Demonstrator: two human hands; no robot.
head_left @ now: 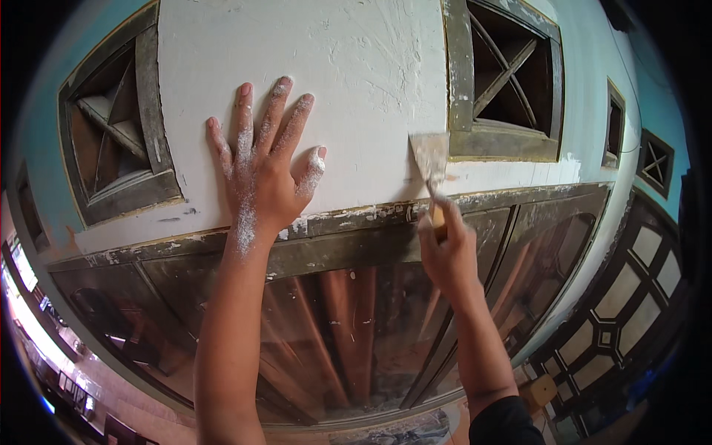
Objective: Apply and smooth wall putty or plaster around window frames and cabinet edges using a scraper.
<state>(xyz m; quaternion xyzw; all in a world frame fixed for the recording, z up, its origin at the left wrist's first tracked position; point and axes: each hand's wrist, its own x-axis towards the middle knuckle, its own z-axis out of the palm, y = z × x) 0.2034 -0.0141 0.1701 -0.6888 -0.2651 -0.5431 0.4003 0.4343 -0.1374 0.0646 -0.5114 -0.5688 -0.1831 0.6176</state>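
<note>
My left hand (265, 167) lies flat on the white wall (356, 89), fingers spread, with white powder over its back, fingers and wrist. In my right hand (451, 248) is a putty knife (430, 157), gripped by its light wooden handle. Its broad blade points up and rests at the wall surface, close to the lower left corner of the right vent frame. White residue covers part of the blade. Rough scraped marks show on the wall above and between my hands.
A dark wooden vent frame with crossed bars (504, 74) is to the right, another vent (119, 133) to the left. Below runs a paint-flecked wooden beam (334, 222) over glass panes with brownish curtains (348, 326). A panelled door (623, 304) stands at far right.
</note>
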